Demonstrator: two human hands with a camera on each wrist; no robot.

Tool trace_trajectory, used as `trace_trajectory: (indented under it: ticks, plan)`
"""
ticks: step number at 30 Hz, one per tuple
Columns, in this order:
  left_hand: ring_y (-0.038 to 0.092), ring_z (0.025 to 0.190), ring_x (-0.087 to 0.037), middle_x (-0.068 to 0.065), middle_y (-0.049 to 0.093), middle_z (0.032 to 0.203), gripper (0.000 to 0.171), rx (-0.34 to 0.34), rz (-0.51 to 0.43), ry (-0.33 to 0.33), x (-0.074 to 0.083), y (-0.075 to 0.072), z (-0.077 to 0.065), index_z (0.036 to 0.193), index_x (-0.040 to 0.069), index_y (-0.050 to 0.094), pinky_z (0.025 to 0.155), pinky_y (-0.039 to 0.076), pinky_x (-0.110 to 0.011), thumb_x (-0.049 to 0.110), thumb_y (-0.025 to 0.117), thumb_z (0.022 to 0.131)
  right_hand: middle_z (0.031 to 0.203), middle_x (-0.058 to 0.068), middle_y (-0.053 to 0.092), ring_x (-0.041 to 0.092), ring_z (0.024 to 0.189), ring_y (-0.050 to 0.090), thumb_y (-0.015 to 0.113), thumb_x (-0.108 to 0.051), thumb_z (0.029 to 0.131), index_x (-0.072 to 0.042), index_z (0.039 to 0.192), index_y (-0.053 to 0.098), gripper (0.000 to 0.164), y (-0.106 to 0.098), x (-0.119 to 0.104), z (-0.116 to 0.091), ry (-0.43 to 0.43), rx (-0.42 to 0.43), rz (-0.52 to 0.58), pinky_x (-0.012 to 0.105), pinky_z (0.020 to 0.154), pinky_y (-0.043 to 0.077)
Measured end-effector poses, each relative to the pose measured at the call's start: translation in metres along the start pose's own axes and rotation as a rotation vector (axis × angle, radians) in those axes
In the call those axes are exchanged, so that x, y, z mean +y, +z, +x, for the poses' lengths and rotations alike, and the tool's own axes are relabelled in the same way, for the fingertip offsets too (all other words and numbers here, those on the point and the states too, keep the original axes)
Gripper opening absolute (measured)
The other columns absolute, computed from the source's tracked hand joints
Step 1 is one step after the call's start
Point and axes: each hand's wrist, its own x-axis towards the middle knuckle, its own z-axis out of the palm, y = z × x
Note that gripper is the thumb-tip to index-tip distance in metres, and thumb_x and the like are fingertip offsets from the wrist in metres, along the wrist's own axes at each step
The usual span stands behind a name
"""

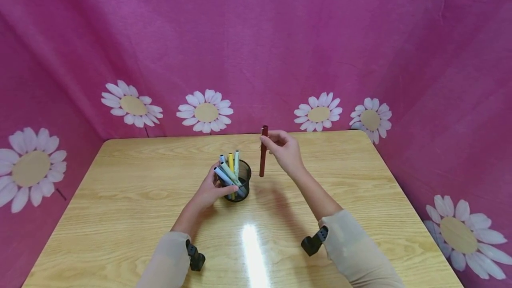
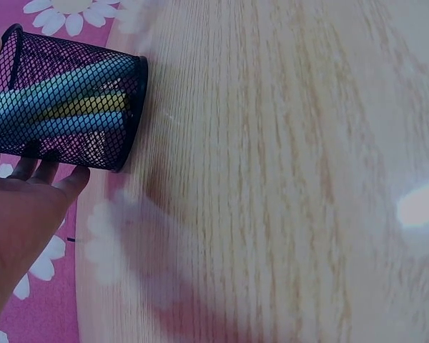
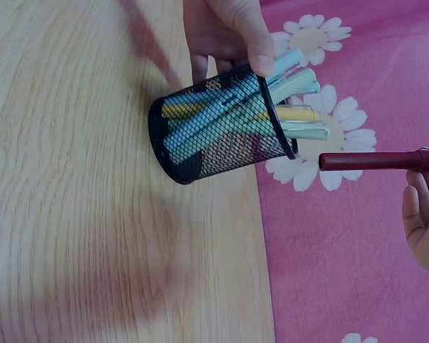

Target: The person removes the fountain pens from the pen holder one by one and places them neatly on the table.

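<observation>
A black mesh pen holder (image 1: 243, 182) is near the middle of the table, with several pale blue, pale green and yellow pens (image 1: 230, 162) leaning inside it. My left hand (image 1: 211, 189) grips the holder from its left side, the thumb over the near rim. Under the mesh in the left wrist view, fingers (image 2: 73, 184) lie along the holder's wall. To the right of the holder, my right hand (image 1: 286, 150) pinches a dark red pen (image 1: 262, 159) near its top. That pen hangs nearly upright in the air, apart from the holder, as the right wrist view also shows.
The wooden table (image 1: 120, 217) has a bright light reflection (image 1: 254, 252) near its front. A pink curtain (image 1: 256, 48) with white daisies stands behind and beside it. Small black cameras (image 1: 314, 241) sit on both sleeves.
</observation>
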Motion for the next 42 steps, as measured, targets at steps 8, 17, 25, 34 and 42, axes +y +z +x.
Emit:
trace_trajectory:
  ticks: [8, 17, 25, 34, 42]
  plan:
    - [0.012, 0.144, -0.035, -0.01, 0.016, 0.156, 0.098, -0.004, 0.02, -0.009, 0.001, -0.001, -0.001, 0.149, 0.025, 0.008, 0.113, 0.024, -0.051, 0.025, 0.076, 0.078, 0.074, -0.007, 0.061, 0.006, 0.069, 0.059, 0.069, -0.024, 0.085, -0.001, 0.102, 0.067, 0.028, -0.012, 0.003, 0.002, 0.025, 0.02, -0.007, 0.022, 0.064, 0.054]
    - [0.014, 0.144, -0.033, -0.01, 0.018, 0.155, 0.097, -0.008, 0.012, 0.001, 0.001, -0.002, 0.0, 0.149, 0.026, 0.009, 0.112, 0.027, -0.05, 0.024, 0.076, 0.078, 0.073, -0.009, 0.061, 0.005, 0.067, 0.057, 0.068, -0.024, 0.086, 0.0, 0.103, 0.067, 0.029, -0.024, 0.016, 0.001, 0.054, 0.021, -0.017, 0.02, 0.061, 0.051]
    - [0.013, 0.144, -0.032, -0.008, 0.018, 0.155, 0.096, -0.015, 0.008, 0.01, 0.001, -0.002, -0.002, 0.148, 0.027, 0.01, 0.113, 0.025, -0.049, 0.023, 0.076, 0.078, 0.072, -0.011, 0.063, 0.002, 0.066, 0.059, 0.068, -0.023, 0.086, 0.001, 0.103, 0.065, 0.029, -0.031, 0.028, 0.0, 0.102, 0.011, -0.019, 0.024, 0.063, 0.052]
    - [0.014, 0.144, -0.033, -0.008, 0.019, 0.155, 0.096, -0.016, 0.014, 0.0, -0.001, -0.003, 0.001, 0.148, 0.028, 0.01, 0.113, 0.025, -0.05, 0.025, 0.075, 0.079, 0.069, -0.012, 0.061, 0.004, 0.063, 0.058, 0.068, -0.021, 0.085, 0.003, 0.103, 0.065, 0.03, -0.032, 0.043, 0.003, 0.158, 0.024, -0.039, 0.019, 0.059, 0.051]
    - [0.012, 0.145, -0.033, -0.008, 0.018, 0.155, 0.097, -0.014, 0.014, 0.001, 0.0, -0.002, 0.0, 0.149, 0.027, 0.009, 0.114, 0.023, -0.05, 0.024, 0.075, 0.079, 0.07, -0.01, 0.061, 0.006, 0.061, 0.058, 0.069, -0.021, 0.085, 0.003, 0.103, 0.065, 0.031, -0.032, 0.061, 0.003, 0.211, 0.033, -0.056, 0.025, 0.06, 0.053]
